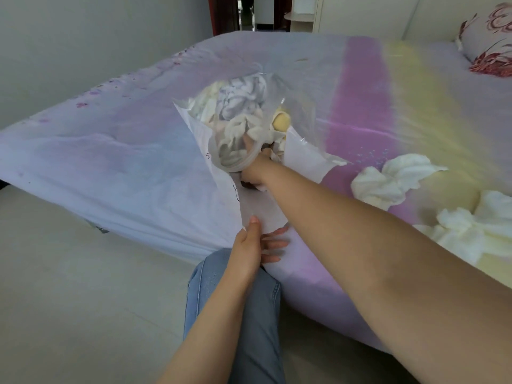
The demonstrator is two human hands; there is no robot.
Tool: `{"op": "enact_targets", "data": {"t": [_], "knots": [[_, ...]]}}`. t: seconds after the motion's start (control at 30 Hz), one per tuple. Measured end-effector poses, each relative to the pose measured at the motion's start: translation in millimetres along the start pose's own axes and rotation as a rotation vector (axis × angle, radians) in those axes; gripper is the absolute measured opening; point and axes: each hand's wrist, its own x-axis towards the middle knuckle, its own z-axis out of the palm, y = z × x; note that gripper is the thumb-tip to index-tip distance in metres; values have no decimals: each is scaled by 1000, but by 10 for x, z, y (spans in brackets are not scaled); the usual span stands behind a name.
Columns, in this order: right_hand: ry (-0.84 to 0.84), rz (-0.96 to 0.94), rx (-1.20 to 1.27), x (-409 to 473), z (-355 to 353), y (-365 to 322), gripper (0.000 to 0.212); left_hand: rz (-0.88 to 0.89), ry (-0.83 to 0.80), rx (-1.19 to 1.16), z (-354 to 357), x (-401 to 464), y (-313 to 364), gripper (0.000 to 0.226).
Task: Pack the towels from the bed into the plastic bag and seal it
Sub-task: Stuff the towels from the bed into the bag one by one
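Right hand (256, 169): buried in the plastic bag (241, 128); fingers hidden, grip unclear.
Left hand (253, 245): pinching the bag's mouth.
Bed (110, 162): pastel sheet, loose towels (388, 178) right.

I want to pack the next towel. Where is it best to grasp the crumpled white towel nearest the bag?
Probably pinch the raised, bunched middle of the crumpled white towel from above; it lies loose on the bed, apart from the other towel.

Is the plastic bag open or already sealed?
Open: the right hand reaches into the plastic bag, and the left hand holds its edge.
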Motion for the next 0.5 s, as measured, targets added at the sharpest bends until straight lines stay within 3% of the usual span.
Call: {"op": "enact_targets", "data": {"t": [0.1, 0.2, 0.3, 0.37, 0.43, 0.5], "knots": [[-105, -3, 16, -343, -172, 160, 103, -68, -8, -165, 158, 77, 7, 32], [-58, -134, 118, -858, -335, 408, 79, -85, -28, -316, 337, 116, 24, 27], [156, -181, 283, -1457, -445, 714, 44, -103, -60, -420, 533, 98, 3, 35], [405, -140, 387, -1776, -480, 976, 31, -135, -62, -453, 681, 97, -16, 39], [702, -73, 419, -1884, -573, 1297, 26, -154, -57, -479, 814, 115, -33, 42], [809, 79, 277, -1797, -714, 1645, 39, -156, -70, -453, 924, 89, -22, 41]]}}
